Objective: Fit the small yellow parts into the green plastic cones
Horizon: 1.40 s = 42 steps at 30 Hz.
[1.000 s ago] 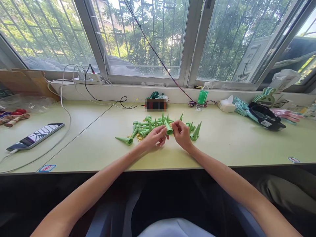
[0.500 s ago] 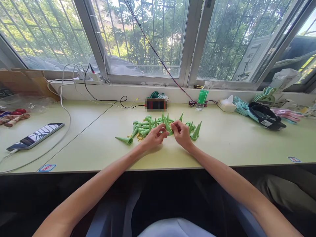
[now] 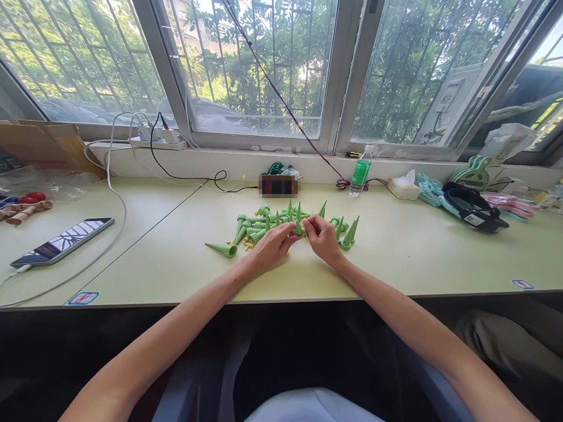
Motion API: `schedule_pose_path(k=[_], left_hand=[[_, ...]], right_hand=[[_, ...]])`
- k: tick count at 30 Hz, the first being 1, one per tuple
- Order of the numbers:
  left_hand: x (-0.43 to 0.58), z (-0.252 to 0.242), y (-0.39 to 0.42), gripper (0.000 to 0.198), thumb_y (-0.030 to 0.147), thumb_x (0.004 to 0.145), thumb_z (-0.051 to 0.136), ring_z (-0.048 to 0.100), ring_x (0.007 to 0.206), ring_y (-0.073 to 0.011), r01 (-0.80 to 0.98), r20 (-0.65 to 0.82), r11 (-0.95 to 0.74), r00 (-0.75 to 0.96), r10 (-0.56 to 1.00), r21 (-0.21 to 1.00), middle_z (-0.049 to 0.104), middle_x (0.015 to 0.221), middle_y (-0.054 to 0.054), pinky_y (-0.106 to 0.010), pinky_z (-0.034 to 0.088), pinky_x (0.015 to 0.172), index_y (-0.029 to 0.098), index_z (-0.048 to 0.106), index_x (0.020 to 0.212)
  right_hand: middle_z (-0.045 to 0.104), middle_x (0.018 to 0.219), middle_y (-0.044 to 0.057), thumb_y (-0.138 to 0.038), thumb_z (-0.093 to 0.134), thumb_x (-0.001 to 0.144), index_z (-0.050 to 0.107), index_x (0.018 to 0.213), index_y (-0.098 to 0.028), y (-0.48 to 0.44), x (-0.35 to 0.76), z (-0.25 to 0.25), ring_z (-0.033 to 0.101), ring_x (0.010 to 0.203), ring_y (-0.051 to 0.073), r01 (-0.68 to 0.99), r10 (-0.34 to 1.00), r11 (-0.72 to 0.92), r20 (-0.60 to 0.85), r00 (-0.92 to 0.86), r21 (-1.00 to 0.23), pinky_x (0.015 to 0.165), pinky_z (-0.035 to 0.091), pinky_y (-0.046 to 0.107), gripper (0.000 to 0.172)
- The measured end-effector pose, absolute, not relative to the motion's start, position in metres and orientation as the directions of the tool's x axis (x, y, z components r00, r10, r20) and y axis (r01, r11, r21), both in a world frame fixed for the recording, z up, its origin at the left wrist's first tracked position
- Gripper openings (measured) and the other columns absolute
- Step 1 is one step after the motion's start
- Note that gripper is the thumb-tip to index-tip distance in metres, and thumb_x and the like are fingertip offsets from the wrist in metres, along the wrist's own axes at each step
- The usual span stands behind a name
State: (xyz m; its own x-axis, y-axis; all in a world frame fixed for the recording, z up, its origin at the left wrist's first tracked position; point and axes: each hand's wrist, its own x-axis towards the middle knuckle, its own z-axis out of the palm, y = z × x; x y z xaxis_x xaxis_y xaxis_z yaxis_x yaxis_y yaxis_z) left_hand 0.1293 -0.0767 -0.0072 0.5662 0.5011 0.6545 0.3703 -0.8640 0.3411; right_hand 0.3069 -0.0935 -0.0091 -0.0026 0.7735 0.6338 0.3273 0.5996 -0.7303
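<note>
My left hand [image 3: 275, 243] is closed around a green plastic spike [image 3: 298, 230], holding it above the table with fingers curled round it. Against the other side of that spike, my right hand [image 3: 324, 239] is pinched; whatever sits between its fingertips is too small and too covered to name. Behind both hands spreads a pile of similar green cone-shaped spikes [image 3: 241, 234], several standing point up. One spike [image 3: 222, 250] lies apart on the left with its round open end toward me. Small yellow pieces [image 3: 248, 243] are scattered among them.
A blurred-out dark device [image 3: 278, 186] with a cable stands behind the pile. Further right are a water bottle [image 3: 360, 171], a tissue box [image 3: 403, 186] and a black strapped object [image 3: 475, 208]. A phone [image 3: 64, 241] charges on the left. The table's front edge runs below my forearms.
The spike between my hands has shifted and its tip shows differently. My left fingers have closed in and moved slightly. My right hand stays nearly in place.
</note>
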Motion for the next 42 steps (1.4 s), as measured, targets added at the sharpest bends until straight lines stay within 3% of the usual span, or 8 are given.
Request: schedule_pose_path(k=[6,10,14,17,22,36,42], left_hand=[[0.135,0.000,-0.083,0.019,0.038,0.094,0.052,0.043,0.054,-0.0096,0.411,0.561,-0.722,0.454,0.692,0.558,0.055,0.071,0.002,-0.022,0.033,0.056,0.019,0.052,0.093],[0.137,0.003,-0.083,0.042,0.052,0.094,0.047,0.040,0.049,-0.0084,0.386,0.511,-0.642,0.393,0.764,0.663,0.050,0.058,0.002,-0.022,0.031,0.051,0.016,0.054,0.073],[0.138,0.001,-0.080,0.068,0.067,0.093,0.032,0.043,0.038,-0.0081,0.241,0.265,-0.406,0.459,0.848,0.881,0.051,0.051,-0.001,-0.023,0.032,0.043,0.013,0.061,0.065],[0.138,0.003,-0.080,0.074,0.074,0.088,0.034,0.042,0.035,-0.0075,0.159,0.096,-0.222,0.564,0.820,0.962,0.055,0.053,-0.004,-0.022,0.026,0.036,0.010,0.065,0.068],[0.137,0.006,-0.083,0.073,0.075,0.084,0.044,0.040,0.036,-0.0057,0.103,0.016,-0.096,0.594,0.804,0.990,0.055,0.056,-0.004,-0.019,0.021,0.035,0.008,0.068,0.072],[0.134,0.011,-0.085,0.061,0.070,0.079,0.060,0.037,0.043,-0.0037,-0.048,-0.025,0.071,0.630,0.776,0.996,0.049,0.060,0.001,-0.019,0.023,0.039,0.008,0.066,0.079],[0.133,0.012,-0.085,0.051,0.061,0.081,0.065,0.033,0.042,-0.0032,-0.079,0.038,0.016,0.641,0.766,0.997,0.044,0.051,0.003,-0.019,0.020,0.040,0.011,0.058,0.072]], right_hand=[[0.044,0.057,-0.004,-0.047,0.047,0.095,0.050,0.077,-0.020,-0.094,0.305,-0.007,0.036,0.049,0.010,0.385,0.737,0.608,0.674,0.052,-0.694,0.050,0.031,0.024,0.032],[0.044,0.058,-0.004,-0.047,0.047,0.096,0.050,0.078,-0.021,-0.093,0.307,-0.006,0.039,0.050,0.011,0.366,0.729,0.608,0.678,0.094,-0.704,0.050,0.033,0.024,0.032],[0.045,0.058,-0.004,-0.047,0.047,0.096,0.050,0.079,-0.021,-0.094,0.307,-0.005,0.039,0.050,0.010,0.349,0.719,0.626,0.689,0.088,-0.698,0.050,0.033,0.023,0.031],[0.047,0.058,-0.004,-0.046,0.047,0.096,0.050,0.079,-0.021,-0.097,0.306,-0.004,0.040,0.049,0.010,0.346,0.723,0.633,0.688,0.053,-0.692,0.050,0.033,0.023,0.031],[0.049,0.058,-0.004,-0.049,0.047,0.096,0.050,0.079,-0.021,-0.097,0.304,-0.005,0.042,0.049,0.010,0.310,0.736,0.641,0.676,0.011,-0.702,0.050,0.035,0.023,0.033],[0.046,0.058,-0.004,-0.053,0.047,0.095,0.050,0.078,-0.021,-0.095,0.305,-0.007,0.041,0.050,0.011,0.297,0.754,0.627,0.657,-0.001,-0.720,0.049,0.035,0.023,0.036],[0.047,0.059,-0.004,-0.047,0.049,0.095,0.051,0.079,-0.020,-0.093,0.306,-0.010,0.040,0.050,0.010,0.283,0.750,0.637,0.661,-0.013,-0.717,0.049,0.034,0.023,0.031]])
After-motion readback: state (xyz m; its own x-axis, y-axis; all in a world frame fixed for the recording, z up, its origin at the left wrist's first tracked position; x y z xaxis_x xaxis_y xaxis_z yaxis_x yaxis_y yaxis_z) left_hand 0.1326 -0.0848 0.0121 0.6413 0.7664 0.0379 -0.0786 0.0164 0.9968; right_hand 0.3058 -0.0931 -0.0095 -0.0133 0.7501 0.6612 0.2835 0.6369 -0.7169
